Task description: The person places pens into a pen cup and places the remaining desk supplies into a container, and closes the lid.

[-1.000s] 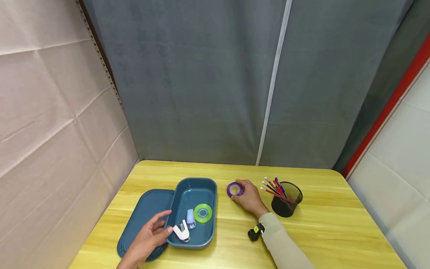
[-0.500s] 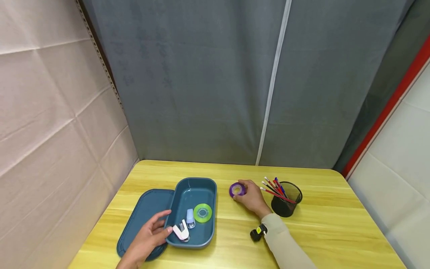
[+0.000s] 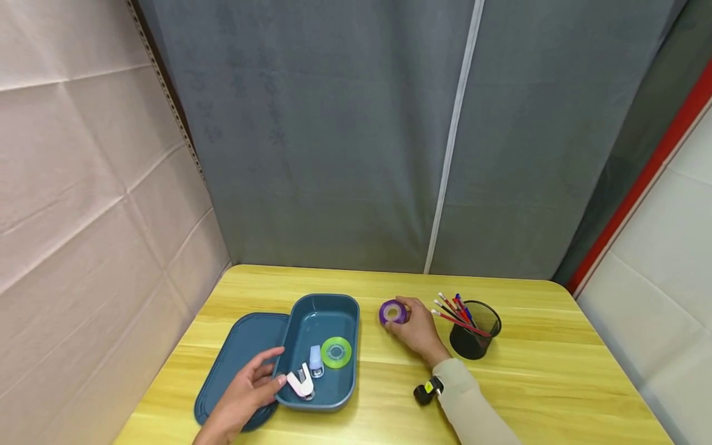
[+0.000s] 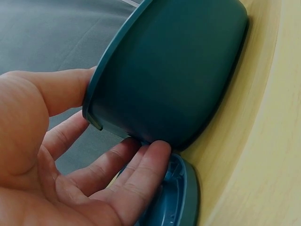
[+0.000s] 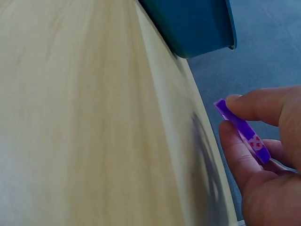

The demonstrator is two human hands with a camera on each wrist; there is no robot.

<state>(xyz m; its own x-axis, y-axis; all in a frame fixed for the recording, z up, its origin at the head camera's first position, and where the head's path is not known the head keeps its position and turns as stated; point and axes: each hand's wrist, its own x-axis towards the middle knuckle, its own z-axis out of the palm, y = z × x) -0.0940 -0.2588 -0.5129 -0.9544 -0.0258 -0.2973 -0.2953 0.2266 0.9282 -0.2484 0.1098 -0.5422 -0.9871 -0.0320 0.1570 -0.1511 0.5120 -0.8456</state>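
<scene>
My left hand point(image 3: 245, 392) holds the near-left rim of an open teal box point(image 3: 311, 405). In the left wrist view its thumb is at the rim, and other fingers touch the outer wall point(image 4: 174, 80). A green tape roll point(image 3: 336, 353), a small light-blue item point(image 3: 316, 360) and a white V-shaped item like a mini stapler point(image 3: 301, 383) lie inside the box. My right hand point(image 3: 418, 327) pinches a purple tape roll point(image 3: 384, 312) between thumb and fingers, to the right of the box. Edge-on in the right wrist view, the purple roll appears raised off the table.
Partly under the box lies its teal lid point(image 3: 233, 358), flat on the wooden table point(image 3: 556, 371). A black mesh pen cup point(image 3: 470, 343) with several pencils and pens point(image 3: 456, 314) stands just right of my right hand. A grey curtain hangs behind the table.
My right hand has shifted slightly to the right with the purple tape roll, then stayed nearly in place. The left hand and the box have not visibly moved.
</scene>
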